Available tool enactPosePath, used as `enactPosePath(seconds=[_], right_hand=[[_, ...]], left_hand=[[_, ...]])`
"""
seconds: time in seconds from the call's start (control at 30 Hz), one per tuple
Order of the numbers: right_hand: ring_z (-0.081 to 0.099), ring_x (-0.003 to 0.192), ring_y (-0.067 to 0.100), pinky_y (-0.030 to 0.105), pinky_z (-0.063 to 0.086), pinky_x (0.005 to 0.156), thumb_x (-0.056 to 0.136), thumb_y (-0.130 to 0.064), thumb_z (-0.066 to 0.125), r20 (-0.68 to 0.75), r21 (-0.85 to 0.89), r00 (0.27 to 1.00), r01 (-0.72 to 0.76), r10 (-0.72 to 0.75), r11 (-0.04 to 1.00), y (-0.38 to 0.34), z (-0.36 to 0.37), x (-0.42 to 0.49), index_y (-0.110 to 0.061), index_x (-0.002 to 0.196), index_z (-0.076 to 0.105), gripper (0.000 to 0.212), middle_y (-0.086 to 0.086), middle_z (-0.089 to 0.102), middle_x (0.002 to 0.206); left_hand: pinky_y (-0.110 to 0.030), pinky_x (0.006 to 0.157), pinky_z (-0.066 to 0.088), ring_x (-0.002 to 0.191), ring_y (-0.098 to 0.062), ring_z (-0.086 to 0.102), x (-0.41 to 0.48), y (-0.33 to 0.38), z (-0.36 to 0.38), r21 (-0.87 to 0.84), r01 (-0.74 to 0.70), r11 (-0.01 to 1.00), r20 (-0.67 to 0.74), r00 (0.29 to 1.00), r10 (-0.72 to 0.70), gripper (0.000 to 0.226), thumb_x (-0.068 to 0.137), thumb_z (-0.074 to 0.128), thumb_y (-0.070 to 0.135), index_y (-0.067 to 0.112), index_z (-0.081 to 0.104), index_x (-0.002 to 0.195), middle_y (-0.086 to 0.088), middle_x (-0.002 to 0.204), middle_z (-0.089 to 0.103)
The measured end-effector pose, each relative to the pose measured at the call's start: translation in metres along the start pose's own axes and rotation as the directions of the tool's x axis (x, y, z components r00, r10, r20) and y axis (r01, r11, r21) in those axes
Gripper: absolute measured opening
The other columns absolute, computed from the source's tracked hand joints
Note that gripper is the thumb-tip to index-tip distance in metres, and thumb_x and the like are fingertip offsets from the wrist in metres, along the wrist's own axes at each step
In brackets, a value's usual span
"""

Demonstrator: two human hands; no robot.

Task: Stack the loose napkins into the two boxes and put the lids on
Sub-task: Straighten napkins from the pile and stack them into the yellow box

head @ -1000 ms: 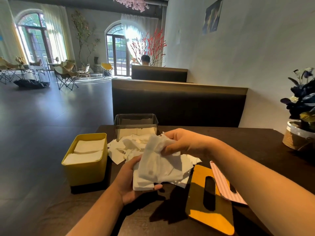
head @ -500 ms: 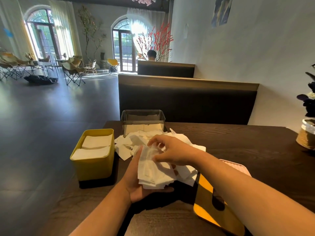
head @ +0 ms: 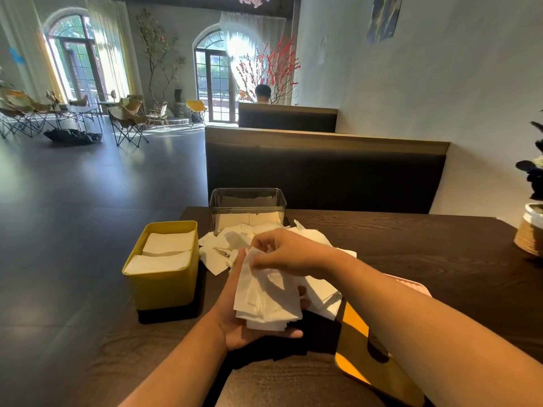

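Left grip [head: 235,327] holding napkins [head: 264,298], dark wooden table [head: 411,239]

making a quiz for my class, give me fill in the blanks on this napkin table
1. The napkin stack rests on the palm of the ___ hand.
2. Left of the clear box stands a box coloured ___.
3. On the table, right of the stack, lies a slotted ___.
Missing: left; yellow; lid.

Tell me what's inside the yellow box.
The yellow rectangular box holds two stacks of white folded napkins, nearly to the rim. Its opaque walls hide how deep the stacks go.
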State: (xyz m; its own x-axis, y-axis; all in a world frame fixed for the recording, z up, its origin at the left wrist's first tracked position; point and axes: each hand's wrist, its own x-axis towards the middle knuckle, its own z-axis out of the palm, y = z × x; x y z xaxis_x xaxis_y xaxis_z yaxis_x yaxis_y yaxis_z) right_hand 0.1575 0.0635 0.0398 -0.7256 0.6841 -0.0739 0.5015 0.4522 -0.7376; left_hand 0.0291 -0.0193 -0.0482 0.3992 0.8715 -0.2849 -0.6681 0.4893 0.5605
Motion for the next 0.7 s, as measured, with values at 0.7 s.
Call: enactPosePath(seconds=[0.7], right_hand=[[0.07, 0.089, 0.011, 0.03, 0.06, 0.085, 0.101, -0.018, 0.065, -0.341, 0.407, 0.927, 0.296, -0.157, 0.864, -0.037, -0.024, -0.001, -0.019, 0.095, 0.069, 0.007, -0.008, 0.069, 0.087]], left_hand=[[-0.077, 0.111, 0.029, 0.114, -0.043, 0.058, 0.0, 0.001, -0.009, -0.22, 0.073, 0.973, 0.254, 0.967, -0.015, 0.078, 0.083, 0.073, 0.07, 0.005, 0.071, 0.125, -0.024, 0.119, 0.062]])
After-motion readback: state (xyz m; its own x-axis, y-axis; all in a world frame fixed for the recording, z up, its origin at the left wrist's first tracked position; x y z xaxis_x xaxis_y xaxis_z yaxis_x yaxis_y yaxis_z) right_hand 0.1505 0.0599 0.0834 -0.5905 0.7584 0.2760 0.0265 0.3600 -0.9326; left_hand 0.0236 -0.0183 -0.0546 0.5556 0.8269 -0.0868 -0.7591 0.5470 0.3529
